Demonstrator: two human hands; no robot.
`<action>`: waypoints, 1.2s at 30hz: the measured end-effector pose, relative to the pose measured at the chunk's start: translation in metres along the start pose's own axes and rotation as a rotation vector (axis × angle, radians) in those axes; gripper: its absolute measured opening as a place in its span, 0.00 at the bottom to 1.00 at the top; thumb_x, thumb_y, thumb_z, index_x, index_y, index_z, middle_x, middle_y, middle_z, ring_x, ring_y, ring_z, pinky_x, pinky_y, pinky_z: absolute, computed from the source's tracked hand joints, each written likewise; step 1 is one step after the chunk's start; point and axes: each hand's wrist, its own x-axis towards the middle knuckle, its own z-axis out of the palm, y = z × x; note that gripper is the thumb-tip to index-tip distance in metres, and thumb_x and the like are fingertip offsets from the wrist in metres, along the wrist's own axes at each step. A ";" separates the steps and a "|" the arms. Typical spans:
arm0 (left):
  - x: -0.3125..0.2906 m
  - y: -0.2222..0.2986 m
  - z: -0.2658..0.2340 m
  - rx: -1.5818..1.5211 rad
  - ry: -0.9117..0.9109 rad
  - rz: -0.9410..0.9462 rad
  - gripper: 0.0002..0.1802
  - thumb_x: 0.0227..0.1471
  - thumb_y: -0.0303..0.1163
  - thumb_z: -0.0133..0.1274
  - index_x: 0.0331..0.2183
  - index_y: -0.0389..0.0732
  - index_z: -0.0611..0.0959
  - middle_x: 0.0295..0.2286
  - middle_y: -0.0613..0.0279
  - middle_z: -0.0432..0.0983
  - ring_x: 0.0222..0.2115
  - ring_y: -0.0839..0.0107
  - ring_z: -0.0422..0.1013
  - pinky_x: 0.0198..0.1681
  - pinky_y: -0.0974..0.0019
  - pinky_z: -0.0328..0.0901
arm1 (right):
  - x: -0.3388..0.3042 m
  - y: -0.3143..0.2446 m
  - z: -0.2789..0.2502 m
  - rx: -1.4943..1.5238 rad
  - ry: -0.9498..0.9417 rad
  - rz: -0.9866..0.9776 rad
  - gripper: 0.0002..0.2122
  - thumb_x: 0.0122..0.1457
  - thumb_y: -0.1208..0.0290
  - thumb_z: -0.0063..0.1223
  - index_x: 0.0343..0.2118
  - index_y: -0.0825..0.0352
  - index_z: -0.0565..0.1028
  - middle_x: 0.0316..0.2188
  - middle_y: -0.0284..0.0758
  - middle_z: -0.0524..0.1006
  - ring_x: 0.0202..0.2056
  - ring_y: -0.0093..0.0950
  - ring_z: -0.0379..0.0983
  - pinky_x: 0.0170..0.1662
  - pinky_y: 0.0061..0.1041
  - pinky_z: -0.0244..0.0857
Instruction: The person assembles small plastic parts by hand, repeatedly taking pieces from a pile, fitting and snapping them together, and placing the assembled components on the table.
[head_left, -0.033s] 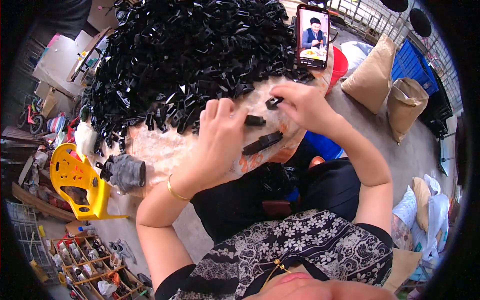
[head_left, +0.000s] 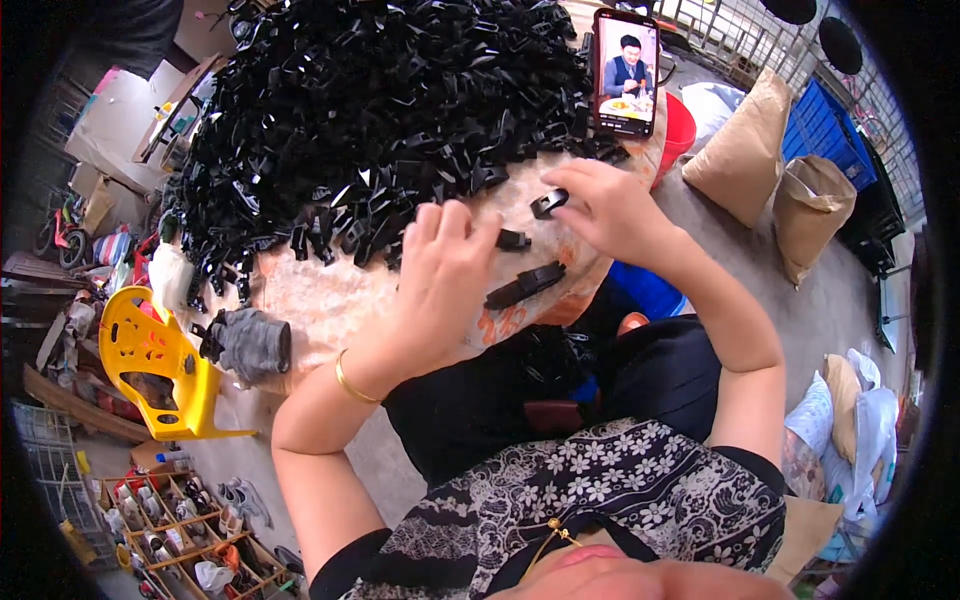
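My right hand (head_left: 612,212) pinches a small black plastic clip-like piece (head_left: 549,204) between thumb and fingers, just above the table's cloth-like cover. To its left, my left hand (head_left: 440,265) is raised with the fingers bent inward; what they hold, if anything, is hidden. Beside its fingertips lies a short black part (head_left: 514,240). A longer black part (head_left: 526,285) rests near the table's front edge. Beyond both hands spreads a big heap of black plastic pieces (head_left: 370,120).
A phone (head_left: 626,75) showing a video stands at the heap's right, by a red bucket (head_left: 676,135). Grey rolled cloth (head_left: 252,345) lies at the table's left edge, near a yellow chair (head_left: 160,365). Brown sacks (head_left: 740,150) stand right; a shoe rack (head_left: 190,530) is lower left.
The piece in my right hand has turned slightly, showing a lighter ring-shaped face. My left fingers have shifted a little, and the short black part beside them sits slightly further right.
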 end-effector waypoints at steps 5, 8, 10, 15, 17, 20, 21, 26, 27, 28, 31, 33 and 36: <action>-0.007 0.011 0.001 -0.191 -0.206 -0.162 0.15 0.48 0.38 0.55 0.33 0.38 0.75 0.29 0.52 0.69 0.27 0.59 0.71 0.27 0.62 0.67 | 0.002 -0.002 -0.008 -0.085 -0.081 0.084 0.14 0.46 0.73 0.60 0.37 0.69 0.76 0.35 0.39 0.74 0.38 0.38 0.71 0.42 0.32 0.66; -0.003 0.008 0.002 -0.256 -0.231 -0.198 0.13 0.48 0.35 0.55 0.35 0.38 0.75 0.27 0.53 0.71 0.30 0.54 0.70 0.32 0.57 0.66 | 0.005 -0.003 -0.015 -0.197 -0.152 0.075 0.13 0.45 0.73 0.61 0.36 0.68 0.76 0.33 0.39 0.74 0.37 0.37 0.70 0.40 0.31 0.65; -0.004 0.002 0.012 -0.358 -0.123 0.034 0.12 0.44 0.30 0.57 0.32 0.37 0.74 0.28 0.53 0.71 0.31 0.54 0.69 0.34 0.57 0.66 | 0.004 0.000 -0.011 -0.007 -0.034 0.059 0.13 0.44 0.74 0.62 0.35 0.68 0.77 0.31 0.38 0.73 0.36 0.36 0.70 0.39 0.30 0.65; 0.000 -0.003 0.012 -0.554 -0.047 -0.070 0.14 0.39 0.25 0.60 0.32 0.37 0.75 0.28 0.54 0.70 0.32 0.56 0.69 0.36 0.59 0.65 | 0.006 -0.006 -0.007 0.240 -0.059 -0.070 0.12 0.42 0.76 0.62 0.33 0.67 0.78 0.28 0.36 0.72 0.34 0.36 0.69 0.37 0.31 0.64; -0.001 -0.005 0.005 -0.432 -0.108 -0.215 0.13 0.38 0.27 0.61 0.30 0.36 0.77 0.28 0.55 0.72 0.31 0.58 0.69 0.35 0.61 0.65 | 0.005 -0.007 -0.006 0.120 -0.140 -0.054 0.13 0.41 0.76 0.62 0.33 0.67 0.78 0.28 0.35 0.72 0.33 0.35 0.69 0.36 0.31 0.63; -0.005 -0.019 0.005 -0.437 -0.176 -0.200 0.11 0.37 0.29 0.63 0.26 0.35 0.80 0.25 0.56 0.72 0.28 0.59 0.70 0.32 0.62 0.66 | 0.007 -0.011 -0.011 0.083 -0.151 -0.084 0.13 0.40 0.75 0.62 0.33 0.66 0.78 0.27 0.35 0.72 0.32 0.35 0.68 0.35 0.31 0.63; -0.005 -0.021 0.005 -0.449 -0.174 -0.173 0.10 0.37 0.30 0.63 0.24 0.35 0.81 0.24 0.56 0.72 0.27 0.59 0.70 0.31 0.62 0.66 | 0.008 -0.010 -0.010 0.085 -0.152 -0.085 0.13 0.40 0.75 0.62 0.33 0.66 0.78 0.27 0.35 0.72 0.32 0.35 0.68 0.35 0.31 0.63; 0.000 -0.024 0.007 -0.519 -0.188 -0.184 0.10 0.36 0.29 0.63 0.24 0.35 0.81 0.22 0.57 0.71 0.24 0.61 0.70 0.29 0.64 0.66 | 0.013 0.006 0.000 0.248 -0.137 -0.155 0.13 0.42 0.74 0.62 0.34 0.66 0.78 0.27 0.35 0.71 0.33 0.35 0.68 0.35 0.30 0.63; 0.001 -0.024 0.007 -0.572 -0.233 -0.234 0.10 0.36 0.29 0.63 0.24 0.34 0.81 0.21 0.57 0.71 0.24 0.62 0.70 0.28 0.64 0.65 | 0.011 0.007 -0.002 0.247 -0.133 -0.156 0.13 0.42 0.74 0.62 0.34 0.66 0.78 0.27 0.35 0.71 0.33 0.35 0.68 0.35 0.30 0.63; -0.001 -0.021 0.008 -0.550 -0.215 -0.230 0.10 0.37 0.29 0.63 0.24 0.34 0.81 0.21 0.57 0.71 0.22 0.63 0.70 0.27 0.65 0.65 | 0.009 0.006 -0.005 0.214 -0.123 -0.150 0.13 0.42 0.74 0.62 0.34 0.66 0.78 0.27 0.36 0.71 0.32 0.34 0.68 0.35 0.30 0.63; -0.002 -0.021 0.007 -0.500 -0.165 -0.176 0.10 0.37 0.29 0.63 0.25 0.34 0.81 0.21 0.57 0.70 0.22 0.64 0.69 0.27 0.66 0.65 | 0.008 0.007 -0.004 0.207 -0.049 -0.134 0.13 0.43 0.72 0.62 0.34 0.67 0.78 0.26 0.36 0.71 0.30 0.34 0.68 0.33 0.31 0.62; -0.001 -0.021 0.007 -0.527 -0.187 -0.213 0.10 0.36 0.28 0.63 0.24 0.34 0.81 0.21 0.57 0.70 0.22 0.63 0.70 0.27 0.65 0.65 | 0.007 0.006 0.000 0.167 -0.113 -0.168 0.12 0.44 0.71 0.62 0.34 0.66 0.78 0.24 0.35 0.71 0.29 0.34 0.68 0.32 0.31 0.61; 0.001 -0.022 0.008 -0.524 -0.189 -0.196 0.10 0.36 0.28 0.62 0.24 0.34 0.81 0.21 0.57 0.70 0.23 0.62 0.70 0.27 0.65 0.65 | 0.014 0.004 -0.001 0.117 -0.084 -0.239 0.12 0.43 0.70 0.62 0.32 0.65 0.78 0.23 0.34 0.70 0.27 0.34 0.67 0.31 0.32 0.60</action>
